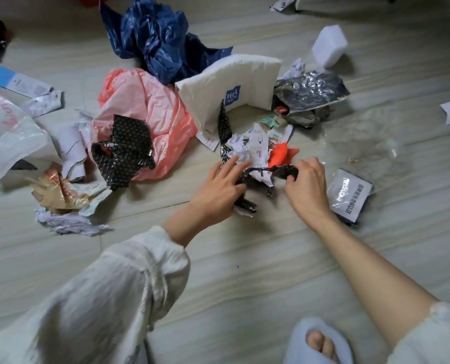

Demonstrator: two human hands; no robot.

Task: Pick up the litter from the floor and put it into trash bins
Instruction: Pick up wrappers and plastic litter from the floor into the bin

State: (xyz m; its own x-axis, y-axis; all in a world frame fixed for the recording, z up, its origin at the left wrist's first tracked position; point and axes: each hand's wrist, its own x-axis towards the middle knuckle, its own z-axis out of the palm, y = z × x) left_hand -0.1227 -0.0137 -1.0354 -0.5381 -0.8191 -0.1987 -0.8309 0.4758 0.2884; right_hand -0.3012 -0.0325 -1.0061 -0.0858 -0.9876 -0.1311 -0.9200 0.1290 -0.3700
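Observation:
Litter lies scattered on the pale floor. In the middle sits a small heap of torn white paper scraps (255,148), an orange scrap (280,155) and black dotted foil wrapper pieces (255,185). My left hand (218,190) rests on the heap's left side with fingers spread over the paper and wrapper. My right hand (306,183) pinches a crumpled black wrapper piece (284,172) at the heap's right side. No trash bin is in view.
Around the heap lie a pink plastic bag (145,111), a blue plastic bag (155,40), a white padded pack (234,85), a silver foil bag (310,98), a clear labelled sachet (350,195), a white foam block (329,46) and more wrappers (58,193) at left. My slippered foot (318,342) is at the bottom.

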